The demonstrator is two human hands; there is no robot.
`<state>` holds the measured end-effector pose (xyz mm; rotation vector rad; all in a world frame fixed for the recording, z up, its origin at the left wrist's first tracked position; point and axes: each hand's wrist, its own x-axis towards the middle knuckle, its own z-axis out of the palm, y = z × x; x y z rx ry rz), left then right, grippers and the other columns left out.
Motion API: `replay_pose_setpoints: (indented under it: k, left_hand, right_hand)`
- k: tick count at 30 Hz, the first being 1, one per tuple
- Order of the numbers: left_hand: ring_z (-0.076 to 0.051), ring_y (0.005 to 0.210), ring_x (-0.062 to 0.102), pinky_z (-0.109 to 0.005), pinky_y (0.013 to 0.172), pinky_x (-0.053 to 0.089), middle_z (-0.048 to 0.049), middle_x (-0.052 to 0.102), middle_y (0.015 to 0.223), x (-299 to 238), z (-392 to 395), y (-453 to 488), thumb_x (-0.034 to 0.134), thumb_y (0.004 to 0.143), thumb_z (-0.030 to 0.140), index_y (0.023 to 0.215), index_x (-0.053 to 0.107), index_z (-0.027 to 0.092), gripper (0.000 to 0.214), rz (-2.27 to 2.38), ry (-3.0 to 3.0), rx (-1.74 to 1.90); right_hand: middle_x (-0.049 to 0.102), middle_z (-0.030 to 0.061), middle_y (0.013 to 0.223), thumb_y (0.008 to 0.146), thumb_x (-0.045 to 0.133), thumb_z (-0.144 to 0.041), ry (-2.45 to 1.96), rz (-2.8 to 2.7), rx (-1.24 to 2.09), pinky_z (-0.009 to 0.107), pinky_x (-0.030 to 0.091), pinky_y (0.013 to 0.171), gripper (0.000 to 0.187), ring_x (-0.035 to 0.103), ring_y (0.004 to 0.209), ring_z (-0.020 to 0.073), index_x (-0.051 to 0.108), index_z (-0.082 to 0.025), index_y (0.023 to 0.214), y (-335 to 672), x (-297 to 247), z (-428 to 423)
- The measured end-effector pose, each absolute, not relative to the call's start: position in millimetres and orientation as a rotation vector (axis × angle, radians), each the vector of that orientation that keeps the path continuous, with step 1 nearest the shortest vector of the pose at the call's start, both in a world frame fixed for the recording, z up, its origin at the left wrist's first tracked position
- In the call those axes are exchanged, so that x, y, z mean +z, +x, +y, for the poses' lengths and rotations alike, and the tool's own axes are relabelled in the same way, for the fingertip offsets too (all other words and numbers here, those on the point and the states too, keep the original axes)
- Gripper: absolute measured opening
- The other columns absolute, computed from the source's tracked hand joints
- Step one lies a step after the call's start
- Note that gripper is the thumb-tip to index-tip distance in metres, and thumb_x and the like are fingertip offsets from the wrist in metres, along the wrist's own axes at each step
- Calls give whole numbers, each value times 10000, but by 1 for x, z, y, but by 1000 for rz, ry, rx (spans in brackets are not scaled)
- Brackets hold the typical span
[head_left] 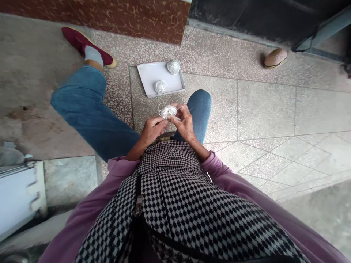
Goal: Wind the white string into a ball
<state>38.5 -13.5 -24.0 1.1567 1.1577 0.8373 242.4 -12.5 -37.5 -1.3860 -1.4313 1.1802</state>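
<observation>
I sit looking down at my lap. My left hand (152, 130) and my right hand (183, 121) meet over a small white crinkled bundle (168, 110), like plastic wrap or thin string wound into a ball. Both hands pinch it with curled fingers, just above my knees. On the floor in front lies a white tray (149, 78) holding two clear-wrapped balls, one at its far right corner (173, 67) and one near its front edge (160, 86).
My legs in blue jeans stretch out, the left one ending in a dark red shoe (82, 42). A beige shoe (275, 57) lies at the right by a dark doorway. A red speckled wall runs along the top. A white box-like object (19, 193) stands at the left.
</observation>
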Motion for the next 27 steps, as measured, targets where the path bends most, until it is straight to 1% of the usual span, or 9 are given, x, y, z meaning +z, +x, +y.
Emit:
replay_pose_setpoints:
  k: [3, 5, 8, 10, 13, 17, 20, 23, 27]
  left_hand:
    - [-182, 604, 531, -328, 625, 419, -11, 693, 676, -21, -17, 36, 900, 955, 551, 783, 812, 242, 365, 1168, 1228, 835]
    - [-206, 688, 591, -340, 702, 464, -21, 736, 737, -17, -17, 32, 882, 965, 478, 822, 843, 241, 279, 1181, 1306, 839]
    - [-248, 813, 685, -367, 810, 530, -50, 809, 856, -13, -12, 24, 842, 1003, 406, 864, 867, 243, 215, 1205, 1456, 834]
    - [-254, 831, 694, -376, 839, 547, -54, 801, 865, -12, -8, 19, 822, 1025, 382, 856, 858, 246, 219, 1218, 1507, 841]
    - [-256, 840, 687, -384, 867, 567, -52, 769, 865, -11, -4, 16, 831, 1029, 341, 843, 841, 247, 209, 1228, 1550, 851]
    - [-274, 961, 745, -402, 995, 628, -61, 765, 945, -10, -3, 15, 827, 1009, 259, 836, 818, 246, 174, 1300, 1603, 880]
    - [-294, 1065, 790, -420, 1080, 677, -85, 822, 1060, -6, -3, 11, 845, 1027, 327, 881, 824, 240, 172, 1305, 1501, 908]
    - [-294, 978, 795, -406, 948, 708, -94, 839, 1019, -3, -2, 5, 901, 1038, 553, 926, 841, 222, 355, 1221, 1276, 820]
    - [-242, 806, 731, -349, 771, 657, -70, 786, 880, -3, -5, 3, 1053, 859, 712, 896, 822, 205, 558, 1133, 1016, 704]
  right_hand:
    - [698, 163, 1555, 1209, 940, -374, -1441, -1600, 1041, 547, 739, 1223, 349, 720, 1406, 399, 830, -289, 1530, 249, -50, -5]
    - [721, 158, 1516, 1175, 893, -205, -1435, -1677, 1041, 558, 723, 1249, 317, 725, 1390, 393, 856, -280, 1480, 253, -55, -3]
    - [764, 161, 1478, 1128, 815, -96, -1413, -1719, 1123, 573, 711, 1278, 314, 737, 1404, 387, 882, -247, 1395, 258, -54, -6]
    - [788, 157, 1502, 1097, 813, -80, -1389, -1732, 1197, 572, 709, 1290, 316, 725, 1460, 391, 894, -241, 1356, 259, -51, -10]
    - [811, 154, 1560, 1076, 834, -66, -1360, -1745, 1277, 535, 716, 1285, 304, 721, 1479, 381, 910, -234, 1317, 260, -45, -15]
    - [834, 178, 1540, 1077, 882, -67, -1311, -1740, 1376, 488, 744, 1217, 268, 767, 1322, 346, 927, -194, 1309, 262, -40, -17]
    - [833, 156, 1559, 1076, 950, -135, -1283, -1716, 1424, 503, 750, 1226, 400, 789, 1254, 331, 926, -207, 1469, 264, -37, -19]
    - [834, 141, 1518, 1080, 1050, -314, -1238, -1639, 1511, 512, 751, 1241, 605, 815, 1250, 340, 876, -247, 1656, 266, -34, -22]
    - [828, 79, 1277, 1023, 1118, -523, -1020, -1419, 1833, 491, 767, 1160, 842, 845, 1149, 326, 797, -255, 1754, 271, -29, -27]
